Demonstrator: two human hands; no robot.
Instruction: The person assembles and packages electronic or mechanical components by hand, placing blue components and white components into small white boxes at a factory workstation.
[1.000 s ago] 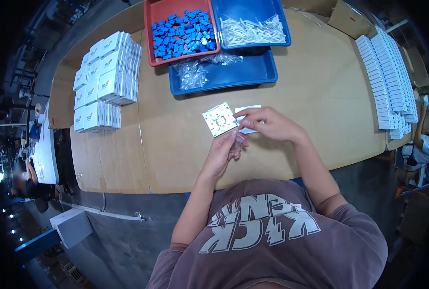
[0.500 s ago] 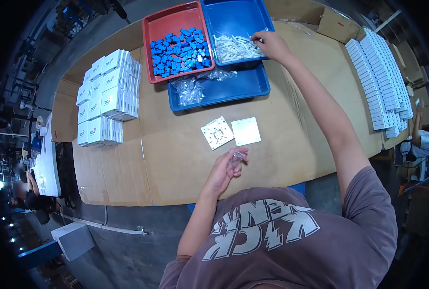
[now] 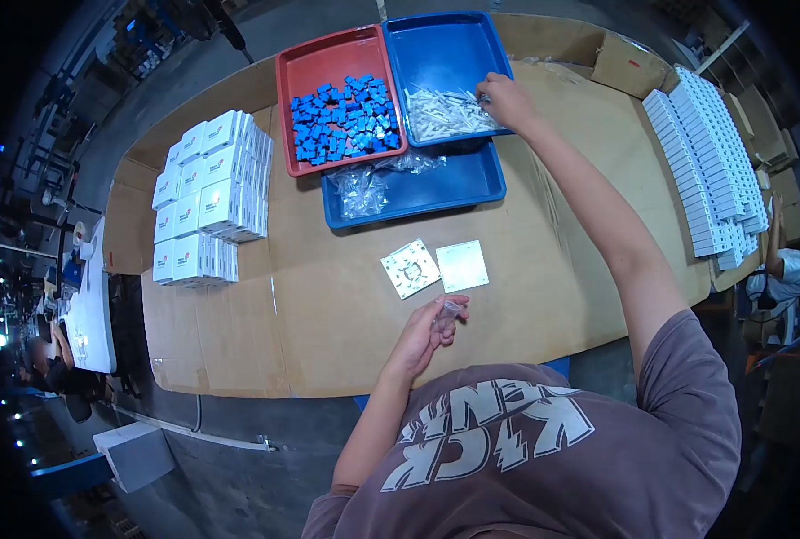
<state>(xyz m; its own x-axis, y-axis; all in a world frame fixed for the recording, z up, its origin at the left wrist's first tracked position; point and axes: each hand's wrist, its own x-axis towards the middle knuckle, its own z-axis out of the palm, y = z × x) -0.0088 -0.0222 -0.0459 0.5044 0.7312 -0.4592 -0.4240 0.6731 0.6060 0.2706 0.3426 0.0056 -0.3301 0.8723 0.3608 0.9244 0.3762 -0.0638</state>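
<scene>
My left hand (image 3: 425,338) is closed around a small clear plastic bag (image 3: 454,311) near the front edge of the cardboard-covered table. Just beyond it lie two square white plates: one with a molded frame and cutouts (image 3: 410,269), the other plain and flat (image 3: 463,266). My right hand (image 3: 507,101) reaches to the right side of the upper blue tray (image 3: 445,45). Its fingers are pinched at the edge of a heap of slender white pieces (image 3: 445,115); what sits between the fingertips is too small to make out.
Left of that tray stands a red tray (image 3: 332,63) of small blue parts (image 3: 346,117). A lower blue tray (image 3: 454,184) holds clear plastic bags (image 3: 362,190). White boxes (image 3: 211,202) are stacked at left, more white stacks (image 3: 710,171) at right. Other people sit at both sides.
The whole view has shifted slightly, so the table and trays appear lower. My right hand stays at the white pieces; my left hand still holds the clear bag.
</scene>
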